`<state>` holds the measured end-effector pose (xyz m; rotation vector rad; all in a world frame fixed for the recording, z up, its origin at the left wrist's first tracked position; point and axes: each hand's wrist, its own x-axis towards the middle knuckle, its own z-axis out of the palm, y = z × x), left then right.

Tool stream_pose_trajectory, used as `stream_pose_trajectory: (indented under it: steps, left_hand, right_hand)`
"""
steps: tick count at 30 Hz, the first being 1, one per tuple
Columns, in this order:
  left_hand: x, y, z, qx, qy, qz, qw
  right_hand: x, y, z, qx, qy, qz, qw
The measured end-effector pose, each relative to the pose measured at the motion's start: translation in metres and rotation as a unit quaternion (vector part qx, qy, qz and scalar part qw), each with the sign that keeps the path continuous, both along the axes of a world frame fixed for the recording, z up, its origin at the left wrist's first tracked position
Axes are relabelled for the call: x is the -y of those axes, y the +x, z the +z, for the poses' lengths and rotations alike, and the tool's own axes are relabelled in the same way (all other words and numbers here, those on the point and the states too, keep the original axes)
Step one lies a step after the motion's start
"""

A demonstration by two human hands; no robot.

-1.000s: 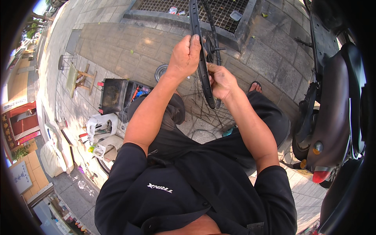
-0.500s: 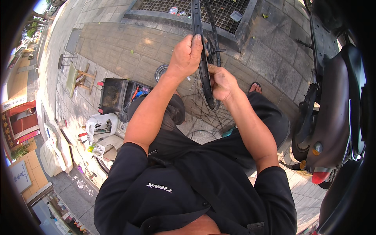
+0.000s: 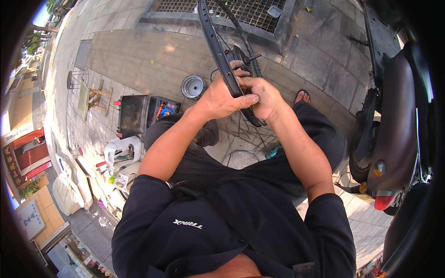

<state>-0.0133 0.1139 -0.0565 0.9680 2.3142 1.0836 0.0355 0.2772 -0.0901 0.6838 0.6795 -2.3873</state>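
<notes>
A black bicycle wheel rim [image 3: 214, 44] with a row of holes stands on edge before me, its upper end leaning left. My left hand [image 3: 221, 96] wraps round the rim's lower part, fingers over the far side and thumb stretched toward the right hand. My right hand [image 3: 266, 98] is closed beside the rim's inner side, fingertips pressed together close to the left fingers. What they pinch is hidden. The hub [image 3: 238, 54], with its axle sticking out to the right, sits inside the wheel. Thin dark spokes [image 3: 248, 139] lie loosely on the ground below my hands.
A round metal bowl [image 3: 193, 87] stands left of the wheel, near an opened black toolbox [image 3: 134, 116]. A small wooden stool [image 3: 92, 99] and white containers [image 3: 123, 153] are farther left. A metal grate [image 3: 241, 14] lies ahead; a parked scooter [image 3: 394, 134] stands at right.
The rim's upper end has tipped left. My left hand has slid down the rim, closer to my right hand, which has stayed nearly in place. The metal bowl now shows fully.
</notes>
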Motion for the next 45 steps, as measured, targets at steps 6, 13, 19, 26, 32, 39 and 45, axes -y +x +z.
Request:
stream_pose_trajectory:
  steps: [6,13,19,26,32,39,45]
  left_hand:
    - [0.0,-0.001,0.007,0.119,0.006,0.097,0.988]
    - [0.001,0.01,-0.004,0.109,0.062,0.076,0.989]
    - [-0.005,0.002,0.002,0.077,0.038,0.05,0.995]
    - [-0.017,0.013,-0.026,0.103,0.149,0.137,0.974]
    - [-0.025,0.019,-0.016,0.061,0.151,0.054,0.985]
    - [-0.035,0.006,-0.022,-0.076,0.122,0.029,0.989]
    - [-0.024,0.005,-0.028,0.13,0.144,0.034,0.98]
  right_hand:
    - [0.003,0.001,0.024,-0.017,0.005,-0.012,1.0]
    - [0.008,0.0,-0.008,-0.005,0.0,0.01,1.0]
    - [0.002,-0.002,0.0,0.018,0.048,-0.012,0.999]
    - [-0.006,-0.003,0.005,0.049,0.06,-0.074,0.994]
    - [-0.012,0.006,-0.001,0.04,0.063,-0.129,0.989]
    - [-0.033,0.01,-0.017,-0.037,0.066,-0.068,0.995]
    - [-0.013,0.007,0.017,-0.037,0.03,-0.092,0.995]
